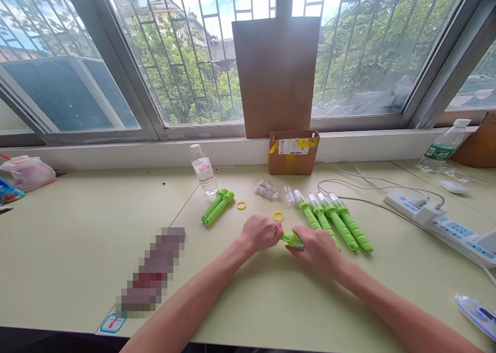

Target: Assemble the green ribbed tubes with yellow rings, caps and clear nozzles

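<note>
Over the middle of the table, my left hand (261, 233) is closed around one end of a green plastic tube (293, 240). At its other end, my right hand (316, 247) wraps round the part with a clear, ridged section; most of the tube is hidden by my fingers. Beyond my hands lies a thin yellow ring (278, 216), and a second yellow ring (241, 205) is farther left. Several green spiral tubes with clear caps (346, 224) lie side by side at the right. Two green tubes without clear caps (217, 208) rest at the left.
Loose clear caps (266, 189) lie behind the rings. A water bottle (204, 170) and a small cardboard box (293, 153) stand toward the window. To the right are a power strip (445, 229) with cables and another bottle (444, 146). A blurred-out object (153, 273) lies left.
</note>
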The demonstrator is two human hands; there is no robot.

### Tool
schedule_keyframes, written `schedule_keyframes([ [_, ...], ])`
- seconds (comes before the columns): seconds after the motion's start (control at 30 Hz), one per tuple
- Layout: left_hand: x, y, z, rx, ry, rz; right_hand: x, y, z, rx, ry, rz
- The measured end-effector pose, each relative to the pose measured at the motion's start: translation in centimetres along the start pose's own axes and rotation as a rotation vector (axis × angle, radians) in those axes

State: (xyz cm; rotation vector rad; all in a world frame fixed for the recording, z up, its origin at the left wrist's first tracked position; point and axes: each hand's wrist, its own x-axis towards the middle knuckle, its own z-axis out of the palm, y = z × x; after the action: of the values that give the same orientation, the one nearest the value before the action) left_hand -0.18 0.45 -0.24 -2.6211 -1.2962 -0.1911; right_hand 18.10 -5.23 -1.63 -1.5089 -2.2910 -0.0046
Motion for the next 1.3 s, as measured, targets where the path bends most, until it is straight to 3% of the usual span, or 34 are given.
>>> schedule_keyframes([
  [0.17,-0.2,-0.9,0.0,0.073,0.238,0.110,0.1,-0.8,-0.2,0.227,-0.075,0.143],
  [0.3,-0.3,-1.5,0.1,0.117,0.497,0.249,0.2,-1.1,-0.1,0.487,-0.225,0.179],
  [0.37,-0.2,-1.6,0.0,0.138,0.606,0.298,0.2,-1.1,-0.2,0.501,-0.240,0.167],
  [0.43,-0.1,-1.4,-0.1,0.163,0.665,0.308,0.2,-1.0,-0.2,0.385,-0.163,0.148],
  [0.53,0.0,-0.8,-0.4,0.151,0.574,0.204,0.2,-0.5,0.1,0.143,-0.002,0.117],
  [0.7,-0.3,0.0,-0.8,-0.041,0.116,-0.061,0.0,0.2,0.9,-0.081,0.137,-0.041],
  [0.8,-0.6,0.1,-1.1,-0.119,-0.059,-0.111,0.1,0.3,0.8,-0.179,0.214,-0.164],
  [0.9,-0.6,0.1,-1.2,-0.131,-0.084,-0.119,0.4,0.4,0.2,-0.234,0.259,-0.225],
  [1.17,-0.2,0.1,-1.0,-0.076,0.171,-0.125,0.6,1.2,0.1,-0.185,0.203,-0.089],
  [1.23,-0.3,0.2,-1.0,-0.099,0.138,-0.106,0.6,1.3,0.2,-0.215,0.219,-0.128],
  [1.3,-0.5,0.2,-1.0,-0.124,0.033,-0.096,0.7,1.3,0.3,-0.268,0.259,-0.178],
])
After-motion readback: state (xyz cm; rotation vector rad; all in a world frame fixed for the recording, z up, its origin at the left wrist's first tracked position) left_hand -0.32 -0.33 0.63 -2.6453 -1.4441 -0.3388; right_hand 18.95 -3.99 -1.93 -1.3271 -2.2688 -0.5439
